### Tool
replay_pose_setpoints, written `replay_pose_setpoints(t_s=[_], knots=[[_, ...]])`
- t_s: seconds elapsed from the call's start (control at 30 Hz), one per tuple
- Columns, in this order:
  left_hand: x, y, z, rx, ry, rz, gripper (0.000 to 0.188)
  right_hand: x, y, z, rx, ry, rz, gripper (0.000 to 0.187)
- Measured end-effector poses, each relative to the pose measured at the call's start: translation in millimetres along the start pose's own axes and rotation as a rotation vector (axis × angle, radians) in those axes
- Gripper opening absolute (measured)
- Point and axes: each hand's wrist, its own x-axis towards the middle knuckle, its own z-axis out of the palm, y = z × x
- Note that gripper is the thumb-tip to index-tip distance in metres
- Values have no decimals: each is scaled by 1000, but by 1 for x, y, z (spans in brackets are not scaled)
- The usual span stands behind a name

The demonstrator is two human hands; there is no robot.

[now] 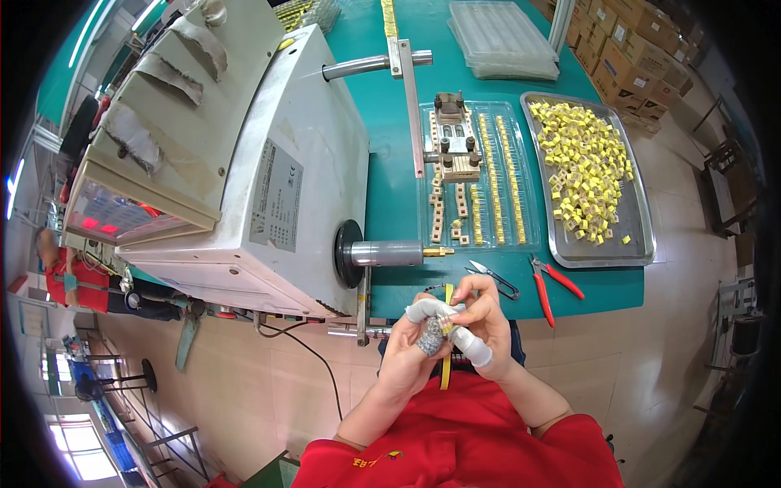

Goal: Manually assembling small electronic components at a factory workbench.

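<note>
My two hands meet in front of my red shirt, close to the table's front edge. My left hand (413, 346) is closed in a pinch, with a white cover and a grey speckled cover on its fingers. My right hand (486, 325) is also pinched together, with white wrapping on the thumb. Between them runs a narrow yellow tape strip (445, 372), whose upper end rises above the fingertips and whose lower end hangs down. A small pale part shows at the fingertips, mostly hidden by them.
Left stands a winding machine (305, 187) with a protruding spindle (390, 253). Small scissors (495, 278) and red-handled cutters (547, 289) lie ahead. Beyond are a clear tray of coil parts (533, 232), a metal tray (561, 254) of yellow-wrapped pieces (586, 163), and stacked plastic trays (504, 41).
</note>
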Motion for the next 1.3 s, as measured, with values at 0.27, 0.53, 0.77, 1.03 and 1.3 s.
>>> replay_pose_setpoints(t_s=[0.27, 0.53, 0.77, 1.03, 1.3], knots=[[2, -7, -2, 80, 39, 103, 18, 1, -1, 4, 111, 11, 50, 15], [5, 4, -8, 69, -5, 42, 20, 5, -7, 3, 147, -5, 164, 16], [3, 6, -6, -132, -9, -115, 29, 6, -1, -10, -562, -26, -195, 32], [3, 2, -4, -101, -37, -156, 36, 8, -4, -9, -673, -16, -326, 23], [-1, 0, -1, 10, -36, -1, 19, 9, -6, -11, -539, -82, -256, 26]])
